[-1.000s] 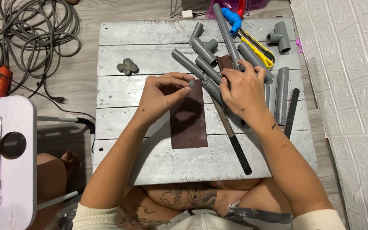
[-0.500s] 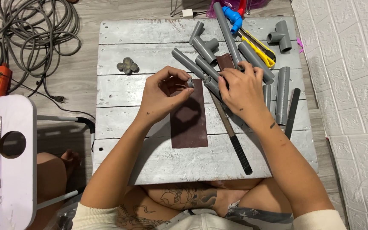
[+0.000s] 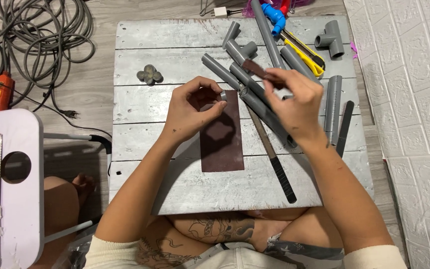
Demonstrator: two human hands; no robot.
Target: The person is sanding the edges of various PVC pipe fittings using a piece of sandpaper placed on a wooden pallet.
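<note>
1. I see the left hand [image 3: 191, 112] over the grey wooden table [image 3: 140, 144], near the middle of the boards. Its thumb and first fingers are curled together and pinch a small grey pipe piece [image 3: 223, 95]; the other fingers are bent loosely.
2. This small grey pipe piece is at the 3 o'clock side of the left hand, just above the top edge of the brown sandpaper sheet [image 3: 221, 134]. I cannot tell if it touches the sheet.
3. The brown sandpaper sheet lies flat on the table, at 6 o'clock from the pipe piece, with its long side toward me.
4. The right hand [image 3: 297, 107] is at 3 o'clock from the left hand. Its fingers are closed on a dark brown strip [image 3: 260, 70], which sticks out toward 10 o'clock from the fingertips. The strip is lifted above the pipes.
5. Under the right hand there is a pile of grey pipes [image 3: 255, 94], lying mostly from 10 o'clock to 4 o'clock.
6. A long file with a black handle [image 3: 274, 164] lies beside the sandpaper at its 3 o'clock side, with the handle toward me.
7. At 12 o'clock on the table I see a yellow utility knife [image 3: 302, 50], a blue fitting [image 3: 277, 17] and a grey tee fitting [image 3: 330, 39].
8. A small grey flower-shaped part [image 3: 149, 74] lies alone at 10 o'clock from the left hand.
9. On the floor, at 9 o'clock from the table, grey cables [image 3: 36, 40] are coiled.
</note>
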